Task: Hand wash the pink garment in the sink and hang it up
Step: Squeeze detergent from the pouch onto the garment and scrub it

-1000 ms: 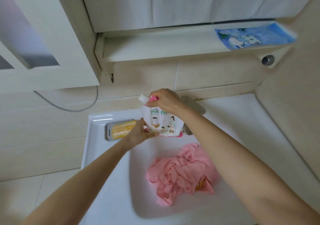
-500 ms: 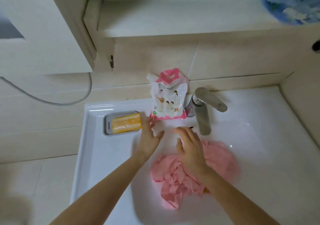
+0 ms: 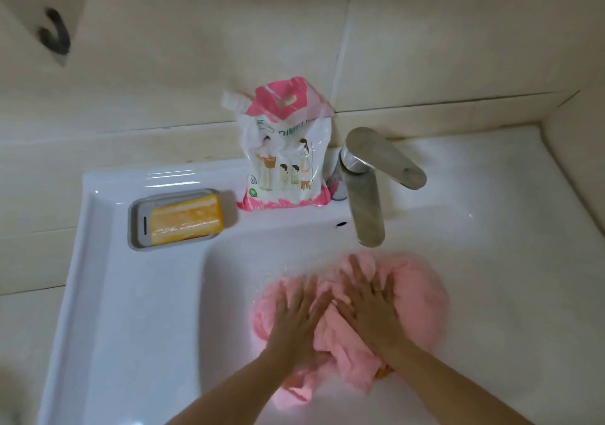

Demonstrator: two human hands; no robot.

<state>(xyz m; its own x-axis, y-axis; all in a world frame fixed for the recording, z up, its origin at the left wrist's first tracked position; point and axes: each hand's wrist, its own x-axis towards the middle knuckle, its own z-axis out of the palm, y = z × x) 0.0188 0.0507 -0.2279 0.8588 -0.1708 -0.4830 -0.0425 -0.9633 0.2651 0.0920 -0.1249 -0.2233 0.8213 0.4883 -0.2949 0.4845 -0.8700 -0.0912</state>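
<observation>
The pink garment [image 3: 415,297] lies bunched in the basin of the white sink [image 3: 137,310], just in front of the faucet spout. My left hand [image 3: 298,316] presses flat on its left part with fingers spread. Beside it, my right hand [image 3: 370,303] presses on the middle of the cloth, fingers straight and spread too. A small yellow patch shows at the garment's near edge under my right wrist.
A steel faucet [image 3: 366,195] stands at the back of the sink with its lever turned right. A pink-and-white detergent pouch [image 3: 284,156] leans against the wall left of it. A yellow soap bar [image 3: 186,220] sits in a grey dish [image 3: 136,225] on the left ledge. A dark hook [image 3: 55,31] hangs upper left.
Both hands let go of the detergent pouch, now standing against the wall, and came down onto the pink garment. The view tilted down and closer to the sink.
</observation>
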